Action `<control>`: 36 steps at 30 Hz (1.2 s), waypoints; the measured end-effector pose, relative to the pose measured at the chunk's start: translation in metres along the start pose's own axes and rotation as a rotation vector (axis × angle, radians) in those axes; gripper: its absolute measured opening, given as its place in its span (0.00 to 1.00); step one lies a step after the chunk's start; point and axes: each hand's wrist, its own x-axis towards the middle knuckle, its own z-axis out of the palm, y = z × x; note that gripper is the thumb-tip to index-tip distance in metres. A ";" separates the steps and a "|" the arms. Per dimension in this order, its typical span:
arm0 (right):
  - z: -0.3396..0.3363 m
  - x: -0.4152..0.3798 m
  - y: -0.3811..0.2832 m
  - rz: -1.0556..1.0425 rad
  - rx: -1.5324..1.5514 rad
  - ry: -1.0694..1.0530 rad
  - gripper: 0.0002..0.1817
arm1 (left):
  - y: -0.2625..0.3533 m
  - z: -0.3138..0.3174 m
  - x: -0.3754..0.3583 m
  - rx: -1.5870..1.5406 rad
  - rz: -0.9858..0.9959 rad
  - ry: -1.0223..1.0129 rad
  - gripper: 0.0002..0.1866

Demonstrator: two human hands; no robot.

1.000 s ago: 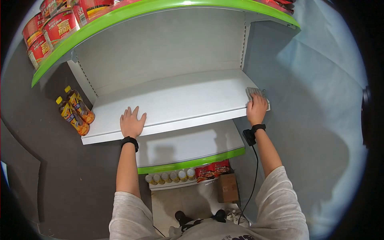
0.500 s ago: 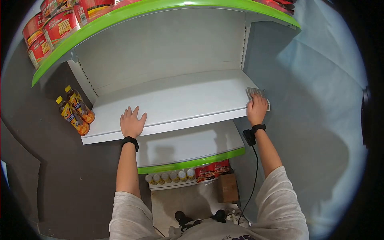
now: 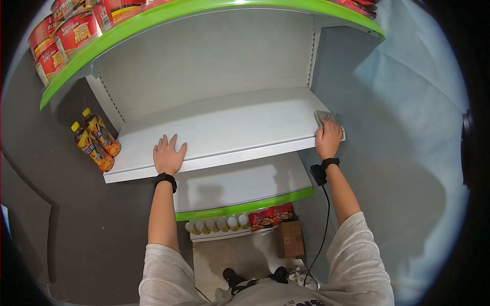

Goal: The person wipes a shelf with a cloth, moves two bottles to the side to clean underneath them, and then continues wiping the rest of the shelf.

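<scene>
My left hand (image 3: 169, 156) rests palm down near the front edge of the white shelf (image 3: 224, 122), fingers spread and holding nothing. At the shelf's right front corner, my right hand (image 3: 329, 138) is on a small clear, ridged object (image 3: 325, 117), its fingers partly over it. Whether the fingers grip that object or only touch it is hard to tell. Both wrists wear black bands, and a black box with a cable hangs at the right one.
Two orange drink bottles (image 3: 96, 147) stand at the shelf's left end. A green-edged upper shelf (image 3: 224, 7) carries red noodle tubs (image 3: 77, 31). Below are a lower shelf (image 3: 245, 181), several cans (image 3: 221, 225), red packets (image 3: 262, 220) and a brown box (image 3: 291, 239).
</scene>
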 end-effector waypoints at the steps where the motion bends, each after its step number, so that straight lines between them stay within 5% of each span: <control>1: 0.000 0.000 0.000 0.000 0.000 0.000 0.17 | 0.000 0.000 0.000 0.001 0.000 -0.002 0.30; 36: -0.004 0.001 -0.001 0.002 -0.029 -0.013 0.18 | -0.001 0.000 -0.003 -0.029 0.010 -0.011 0.30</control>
